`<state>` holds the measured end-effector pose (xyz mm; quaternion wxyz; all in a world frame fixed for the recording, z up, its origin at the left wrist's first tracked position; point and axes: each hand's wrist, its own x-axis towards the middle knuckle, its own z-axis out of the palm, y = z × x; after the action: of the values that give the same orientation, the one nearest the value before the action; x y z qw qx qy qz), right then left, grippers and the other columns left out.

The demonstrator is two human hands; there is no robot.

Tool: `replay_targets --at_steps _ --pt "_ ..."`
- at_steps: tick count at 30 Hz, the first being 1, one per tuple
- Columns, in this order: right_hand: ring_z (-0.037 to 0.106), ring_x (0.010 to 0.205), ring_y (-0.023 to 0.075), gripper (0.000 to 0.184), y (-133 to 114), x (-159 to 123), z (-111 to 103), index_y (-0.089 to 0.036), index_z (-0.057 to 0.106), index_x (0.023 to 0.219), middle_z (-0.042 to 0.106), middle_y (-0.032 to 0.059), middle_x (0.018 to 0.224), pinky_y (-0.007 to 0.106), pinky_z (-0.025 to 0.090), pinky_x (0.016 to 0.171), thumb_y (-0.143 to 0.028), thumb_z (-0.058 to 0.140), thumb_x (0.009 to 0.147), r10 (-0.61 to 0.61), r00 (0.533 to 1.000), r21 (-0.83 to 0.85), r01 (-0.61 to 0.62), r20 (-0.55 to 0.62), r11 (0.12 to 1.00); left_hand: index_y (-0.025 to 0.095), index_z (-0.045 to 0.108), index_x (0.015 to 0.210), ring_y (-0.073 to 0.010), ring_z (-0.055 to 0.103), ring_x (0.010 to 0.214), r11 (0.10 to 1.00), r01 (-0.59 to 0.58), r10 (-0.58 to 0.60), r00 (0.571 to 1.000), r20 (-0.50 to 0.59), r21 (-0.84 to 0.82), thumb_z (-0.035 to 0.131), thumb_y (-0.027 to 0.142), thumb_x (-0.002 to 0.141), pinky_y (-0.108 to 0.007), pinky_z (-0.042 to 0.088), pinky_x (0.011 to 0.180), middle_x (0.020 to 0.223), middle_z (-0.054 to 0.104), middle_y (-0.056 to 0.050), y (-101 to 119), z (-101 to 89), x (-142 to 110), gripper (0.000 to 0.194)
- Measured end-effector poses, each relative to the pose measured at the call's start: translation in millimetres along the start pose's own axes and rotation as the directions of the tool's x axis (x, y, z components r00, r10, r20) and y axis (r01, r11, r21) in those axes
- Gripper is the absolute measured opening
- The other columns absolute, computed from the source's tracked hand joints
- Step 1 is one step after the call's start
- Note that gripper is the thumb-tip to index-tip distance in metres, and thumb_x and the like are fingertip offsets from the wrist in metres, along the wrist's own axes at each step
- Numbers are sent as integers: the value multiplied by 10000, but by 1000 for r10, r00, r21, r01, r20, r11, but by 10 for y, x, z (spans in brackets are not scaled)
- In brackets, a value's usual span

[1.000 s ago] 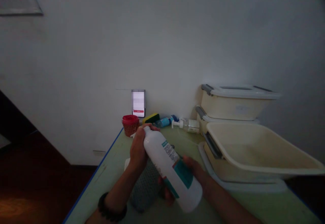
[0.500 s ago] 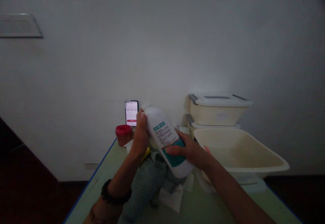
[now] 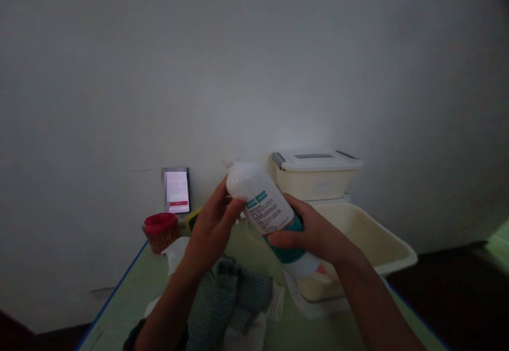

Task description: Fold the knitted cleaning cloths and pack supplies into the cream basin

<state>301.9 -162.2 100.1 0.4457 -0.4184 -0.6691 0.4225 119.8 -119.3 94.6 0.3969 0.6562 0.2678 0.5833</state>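
Observation:
A white bottle with a white and teal printed label is tilted above the table, its top leaning up and to the left. My right hand is wrapped round its lower half, thumb across the teal band. Against the left side of the shoulder rests my left hand, its thumb on the front and its fingers partly hidden behind the bottle. Below them a grey-green knitted cloth lies crumpled, with a white cloth partly under it.
A cream basin stands at the right, in front of a lidded storage box. On the left are a red-lined basket, a lit phone leaning on the wall and a yellow item. Blue edging borders the green table.
My left hand has slid down from the bottle's cap end to its shoulder. The right hand keeps its hold. The view has shifted, so the basin and boxes appear further left.

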Motion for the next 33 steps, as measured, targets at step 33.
replay_targets --at_steps 33 --pt "648 820 213 498 -28 -400 -636 -214 511 1005 669 35 913 376 522 726 -315 758 585 149 981 -99 -162 -127 982 235 459 1151 -207 646 676 813 578 -575 816 -66 61 603 279 656 -312 523 559 996 632 -40 -403 -167 -362 518"
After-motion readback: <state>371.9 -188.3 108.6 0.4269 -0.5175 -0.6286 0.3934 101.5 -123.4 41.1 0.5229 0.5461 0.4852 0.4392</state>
